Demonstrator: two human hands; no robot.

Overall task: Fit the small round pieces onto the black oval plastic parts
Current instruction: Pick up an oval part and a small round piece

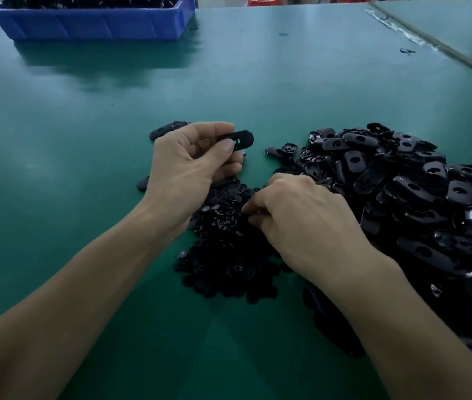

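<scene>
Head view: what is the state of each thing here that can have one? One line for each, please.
left hand: grips one oval part, raised over the table.
held oval part: pinched at one end, hole looks empty.
right hand: fingers curled into the round pieces; pinch unclear.
round pieces: loose heap on the table.
oval parts pile: loose heap, at the right.
blue bin: open, holding dark parts.

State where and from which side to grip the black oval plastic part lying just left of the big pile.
Probably pinch the black oval plastic part across its long rims, from above and the left: it lies flat, hollow side up, and the pile of black oval parts crowds its right side.
</scene>
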